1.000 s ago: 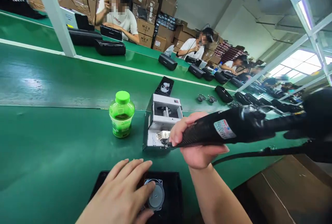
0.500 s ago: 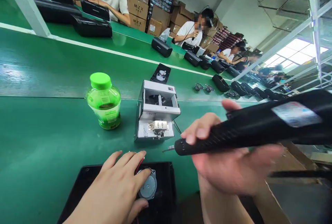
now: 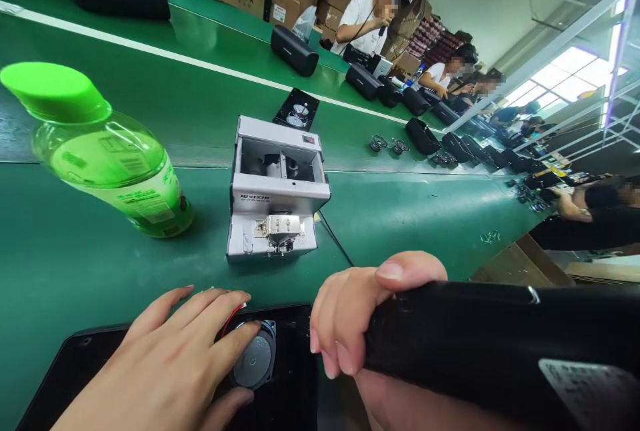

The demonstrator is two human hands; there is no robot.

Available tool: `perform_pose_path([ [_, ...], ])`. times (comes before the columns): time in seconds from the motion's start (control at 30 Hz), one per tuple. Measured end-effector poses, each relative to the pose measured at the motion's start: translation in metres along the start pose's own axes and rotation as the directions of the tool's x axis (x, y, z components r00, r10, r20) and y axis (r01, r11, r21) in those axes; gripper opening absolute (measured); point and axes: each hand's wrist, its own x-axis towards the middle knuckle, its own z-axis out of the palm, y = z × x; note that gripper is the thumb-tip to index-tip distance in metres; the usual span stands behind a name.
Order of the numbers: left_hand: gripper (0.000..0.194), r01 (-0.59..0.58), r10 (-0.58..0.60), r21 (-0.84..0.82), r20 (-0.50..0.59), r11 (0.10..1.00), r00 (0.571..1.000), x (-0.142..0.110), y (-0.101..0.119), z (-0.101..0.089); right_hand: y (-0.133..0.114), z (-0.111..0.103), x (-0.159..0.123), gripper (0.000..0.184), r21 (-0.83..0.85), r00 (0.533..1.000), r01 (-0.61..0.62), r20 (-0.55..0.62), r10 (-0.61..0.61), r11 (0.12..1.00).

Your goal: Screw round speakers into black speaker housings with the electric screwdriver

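My right hand (image 3: 345, 324) is wrapped round a black electric screwdriver (image 3: 450, 331); its tip is hidden behind my fingers. The tool is above the near side of the bench, right of a black panel (image 3: 295, 391). On that panel sits a round metal-backed speaker driver (image 3: 254, 359) with red wires. Over its left part lies my left hand (image 3: 185, 344), thumb and index finger on the driver's edge, the other fingers stretched forward. A pale grey screw feeder (image 3: 277, 198) stands just beyond the panel.
To the left stands a green-capped bottle (image 3: 115, 164). Behind the feeder lies another black panel (image 3: 297, 110) with a speaker. Loose speaker drivers (image 3: 387, 144), screws (image 3: 490, 236) and several black speaker housings (image 3: 295, 50) are further off. Co-workers (image 3: 367, 21) sit across the bench.
My right hand has turned and lowered the screwdriver; its bit, visible before, is now hidden. My left hand stays at the speaker driver. The view has shifted closer and rightward.
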Motion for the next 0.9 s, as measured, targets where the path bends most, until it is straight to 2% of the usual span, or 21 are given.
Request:
perform_pose_path([
  [0.07,0.047,-0.014,0.014,-0.002,-0.016,1.000,1.000,0.000,0.000,0.000,0.004,0.003,-0.008,0.061,0.094,0.999,-0.013,-0.032,0.016,0.996],
  [0.1,0.045,-0.021,0.021,-0.002,-0.023,1.000,1.000,-0.001,-0.001,0.000,0.006,0.005,-0.013,0.049,0.151,0.999,0.002,-0.052,0.006,0.989],
  [0.17,0.041,-0.034,0.034,-0.002,-0.026,0.999,0.999,-0.001,-0.002,0.000,0.011,0.012,-0.021,0.028,0.264,0.994,0.074,-0.099,-0.049,0.962],
  [0.2,0.039,-0.036,0.036,-0.002,-0.025,0.999,0.999,-0.001,-0.002,-0.001,0.014,0.016,-0.023,0.026,0.305,0.989,0.115,-0.124,-0.080,0.945],
  [0.27,0.038,-0.033,0.032,-0.008,-0.023,0.999,0.999,-0.001,-0.003,-0.002,0.018,0.023,-0.026,0.028,0.350,0.980,0.166,-0.164,-0.115,0.922],
  [0.4,0.036,-0.015,0.014,-0.035,-0.025,0.999,1.000,-0.002,-0.001,-0.002,0.025,0.033,-0.029,0.024,0.393,0.976,0.148,-0.206,-0.070,0.907],
  [0.53,0.026,0.142,-0.143,-0.103,0.006,0.984,0.990,0.005,0.012,-0.004,0.028,0.035,-0.031,0.022,0.474,0.969,0.146,-0.244,-0.029,0.868],
  [0.67,0.039,0.229,-0.218,-0.122,0.103,0.966,0.971,0.026,0.026,-0.011,0.027,0.037,-0.026,0.022,0.473,0.968,0.173,-0.243,-0.061,0.864],
  [0.8,0.042,0.257,-0.238,-0.139,0.140,0.956,0.961,0.038,0.030,-0.016,0.029,0.038,-0.023,0.033,0.464,0.966,0.206,-0.235,-0.104,0.862],
  [0.9,0.039,0.274,-0.249,-0.144,0.170,0.951,0.953,0.031,0.027,-0.017,0.032,0.040,-0.025,0.041,0.472,0.967,0.198,-0.236,-0.093,0.859],
])
